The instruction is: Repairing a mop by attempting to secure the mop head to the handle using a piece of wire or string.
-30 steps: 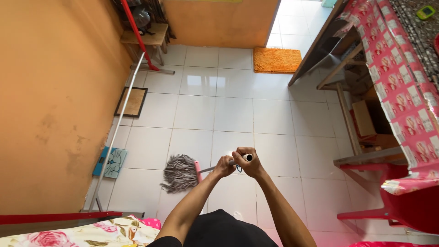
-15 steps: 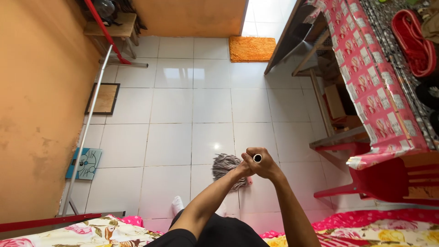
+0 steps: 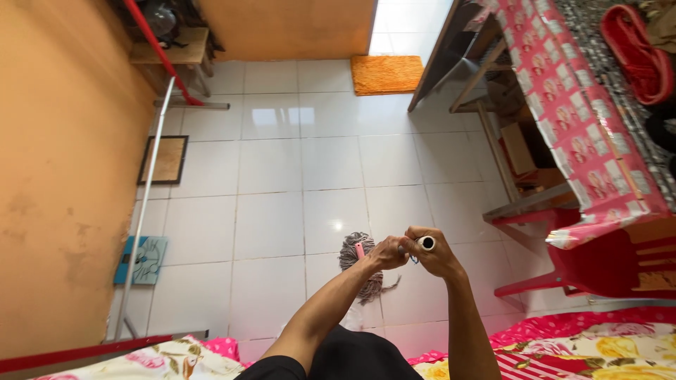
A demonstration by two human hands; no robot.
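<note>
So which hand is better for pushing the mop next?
Probably the left hand: it grips the mop handle lower down, nearer the grey mop head, so it can steer. The right hand wraps the top end and mostly steadies it.

Grey string-headed mop (image 3: 360, 264) with pink collar and pale handle, standing nearly upright, strands spread on the white tiled floor (image 3: 274, 169)
</note>
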